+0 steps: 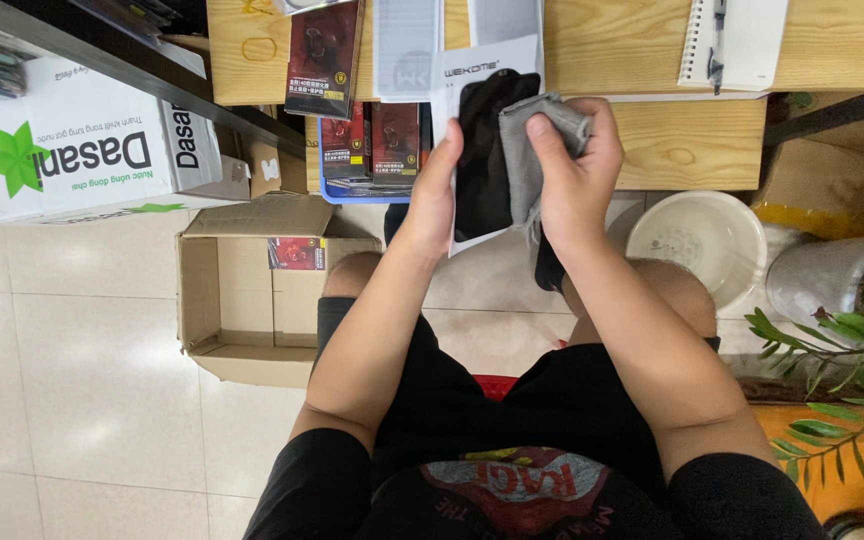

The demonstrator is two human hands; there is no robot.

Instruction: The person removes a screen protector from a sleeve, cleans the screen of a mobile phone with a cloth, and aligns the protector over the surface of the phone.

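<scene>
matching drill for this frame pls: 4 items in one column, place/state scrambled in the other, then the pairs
Items:
1. grey cloth
2. dark glass panel
3. open cardboard box
4. spiral notepad

Places/states:
A. on the tiled floor, left of the person's knees
B. on the wooden table, upper right, with a pen on it
C. bunched in the right hand, pressed to the panel
D. steadied at its edge by the left hand

Pairs: 1-C, 2-D, 3-A, 4-B

Grey cloth (542,135), black glass sheet (480,160)
</scene>
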